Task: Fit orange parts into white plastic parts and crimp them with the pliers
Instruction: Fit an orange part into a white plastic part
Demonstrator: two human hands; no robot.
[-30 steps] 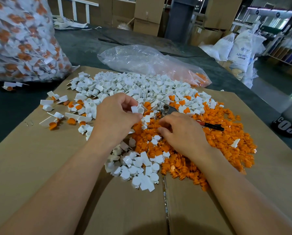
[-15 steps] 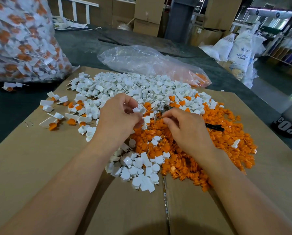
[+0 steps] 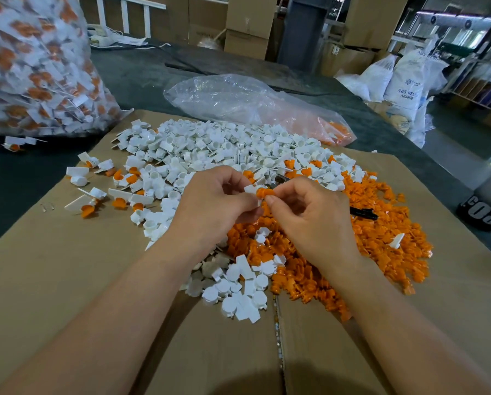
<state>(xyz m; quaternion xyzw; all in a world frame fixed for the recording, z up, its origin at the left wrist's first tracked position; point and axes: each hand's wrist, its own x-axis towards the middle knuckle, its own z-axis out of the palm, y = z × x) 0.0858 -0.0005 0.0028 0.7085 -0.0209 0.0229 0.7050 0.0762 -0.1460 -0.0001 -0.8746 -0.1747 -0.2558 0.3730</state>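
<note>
Orange and white plastic covers most of a flat sheet of cardboard (image 3: 67, 266) laid on a dark table (image 3: 16, 178). The heap of white parts (image 3: 224, 149) lies on the far side, and the heap of orange parts (image 3: 381, 238) spreads to the right and towards the person, with a smaller clump of white ones mixed in at the near edge.

Both hands meet above the middle of the heaps. The left hand (image 3: 213, 201) has its fingers curled and pinches a white part (image 3: 250, 190) between thumb and fingertips. The right hand (image 3: 309, 212), fingers also curled, pinches an orange part (image 3: 264, 192) and holds it right against the white one (whether it is seated inside cannot be told).

The pliers (image 3: 363, 213) lie on the orange heap behind the right hand, with only the black handle tip and a bit of metal near the fingertips showing.

Several joined pieces (image 3: 87, 203), white with orange showing, sit on the cardboard's left part. A large clear bag (image 3: 33, 67) stuffed with the same joined pieces stands at far left, and a limp plastic bag (image 3: 238, 101) with a few orange parts in its right end lies beyond the white heap.
</note>
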